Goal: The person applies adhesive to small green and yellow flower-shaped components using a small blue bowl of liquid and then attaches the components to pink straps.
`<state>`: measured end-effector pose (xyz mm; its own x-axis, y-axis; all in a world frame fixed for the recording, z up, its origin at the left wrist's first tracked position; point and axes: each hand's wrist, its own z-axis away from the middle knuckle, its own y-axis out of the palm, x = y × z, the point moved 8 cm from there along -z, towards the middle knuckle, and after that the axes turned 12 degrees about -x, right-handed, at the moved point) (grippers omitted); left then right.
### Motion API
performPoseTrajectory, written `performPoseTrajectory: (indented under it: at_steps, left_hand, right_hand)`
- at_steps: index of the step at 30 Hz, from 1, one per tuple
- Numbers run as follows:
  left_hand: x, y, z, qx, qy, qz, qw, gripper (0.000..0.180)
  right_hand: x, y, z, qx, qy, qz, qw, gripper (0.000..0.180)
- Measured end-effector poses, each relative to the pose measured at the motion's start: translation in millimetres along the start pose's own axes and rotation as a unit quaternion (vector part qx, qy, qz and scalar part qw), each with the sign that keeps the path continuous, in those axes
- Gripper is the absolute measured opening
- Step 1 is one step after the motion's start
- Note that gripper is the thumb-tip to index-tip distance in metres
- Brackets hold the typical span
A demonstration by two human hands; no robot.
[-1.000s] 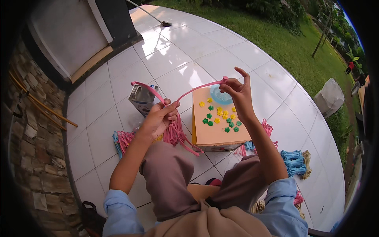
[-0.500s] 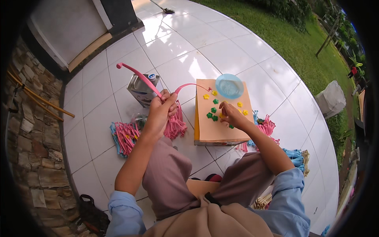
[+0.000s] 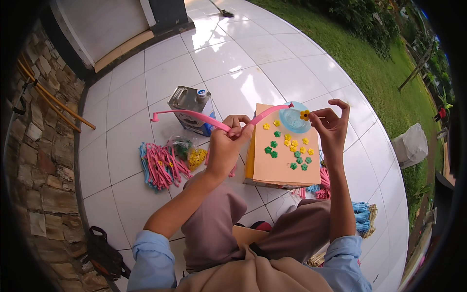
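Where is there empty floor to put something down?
Bare white tiles stretch beyond the metal can toward the wall, and left of the pink strip pile up to the stone edging. It is crowded around the cardboard box, dotted with small flowers, with strip bundles beside it.

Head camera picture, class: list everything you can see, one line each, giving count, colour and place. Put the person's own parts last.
Pink strip: one, pink, held in the left hand.
Small flower: one, yellow with dark centre, pinched by right fingers.
Cardboard box: one, tan, on tiles before the knees.
Flower pieces: several, yellow and green, on the box.
Round dish: one, light blue, box's far edge.
Metal can: one, silver, beyond the left hand.
Strip bundle: one, pink and blue, left tiles.
Blue bundle: one, right tiles.
Left hand: gripping strip.
Right hand: raised over box.
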<state>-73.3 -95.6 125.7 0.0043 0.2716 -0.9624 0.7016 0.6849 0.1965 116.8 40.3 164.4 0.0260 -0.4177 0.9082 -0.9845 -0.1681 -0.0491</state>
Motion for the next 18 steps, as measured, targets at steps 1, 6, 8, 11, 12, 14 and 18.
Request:
performPoseTrajectory:
  at_steps: [1, 6, 8, 11, 12, 14, 18]
  left_hand:
    - [-4.6, 3.0, 2.1, 0.004, 0.015, -0.018, 1.0, 0.041]
    - [-13.3, 17.7, 8.5, 0.014, 0.067, -0.033, 0.997, 0.039]
    - [-15.7, 22.0, 11.8, 0.018, 0.073, -0.013, 0.997, 0.038]
    - [-15.0, 25.8, 14.9, 0.029, 0.096, -0.04, 0.994, 0.039]
    - [-14.6, 26.4, 15.4, 0.03, 0.096, -0.042, 0.994, 0.039]
    - [-18.4, 25.6, 16.4, 0.012, 0.117, -0.044, 0.992, 0.039]
    - [-18.6, 28.2, 18.9, -0.001, 0.106, -0.026, 0.994, 0.039]
  right_hand:
    - [19.1, 1.6, 1.6, 0.004, 0.001, -0.049, 0.999, 0.046]
    - [34.7, 45.3, 21.5, 0.109, 0.075, -0.088, 0.987, 0.048]
    - [34.7, 46.0, 22.3, 0.105, 0.071, -0.106, 0.986, 0.047]
    - [34.7, 44.8, 22.4, 0.095, 0.071, -0.083, 0.99, 0.047]
    - [35.4, 44.4, 22.1, 0.084, 0.064, -0.083, 0.991, 0.046]
    - [36.0, 43.7, 22.3, 0.071, 0.057, -0.083, 0.992, 0.046]
    - [36.8, 41.1, 23.9, 0.052, 0.058, -0.085, 0.993, 0.044]
